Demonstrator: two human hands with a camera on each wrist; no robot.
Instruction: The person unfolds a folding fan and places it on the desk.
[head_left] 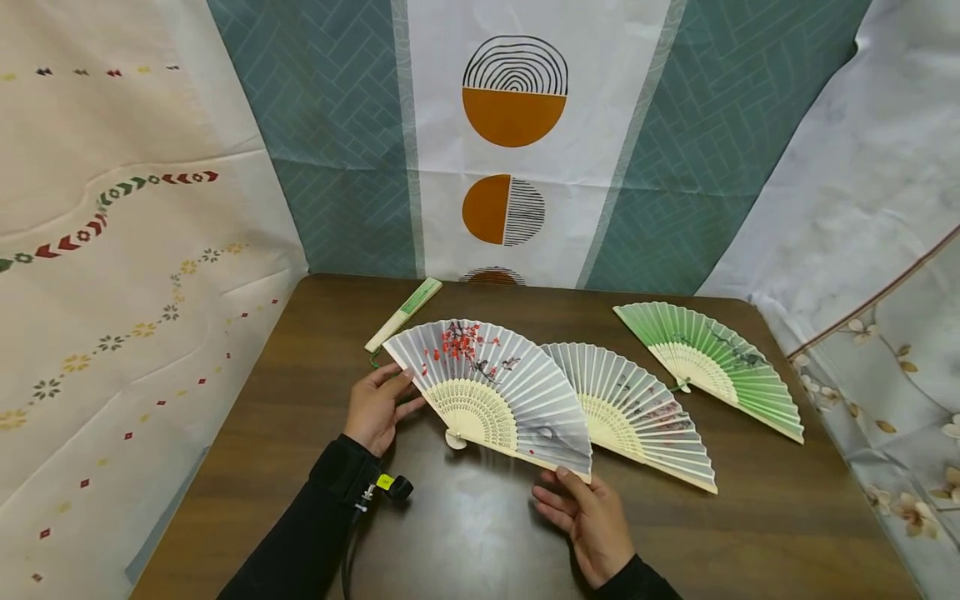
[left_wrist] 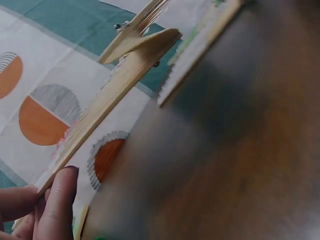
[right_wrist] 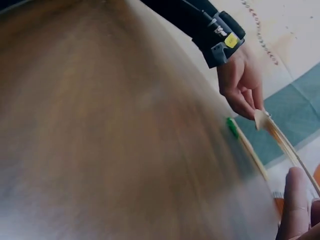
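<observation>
An unfolded folding fan (head_left: 480,410), pale with red blossoms and ivory ribs, is held above the table between both hands. My left hand (head_left: 377,408) pinches its left outer edge between thumb and fingers. At the lower right end, my right hand (head_left: 596,521) grips the edge, thumb on top. In the left wrist view the fan (left_wrist: 112,95) appears nearly edge-on. A second open fan (head_left: 637,412), greyish with faint pink flowers, lies just right of it, its left part covered.
An open green fan (head_left: 712,354) lies at the table's right. Behind my left hand rests a folded green fan (head_left: 403,315) with a green cord. Patterned cloths hang behind the brown table (head_left: 480,542) and at both sides.
</observation>
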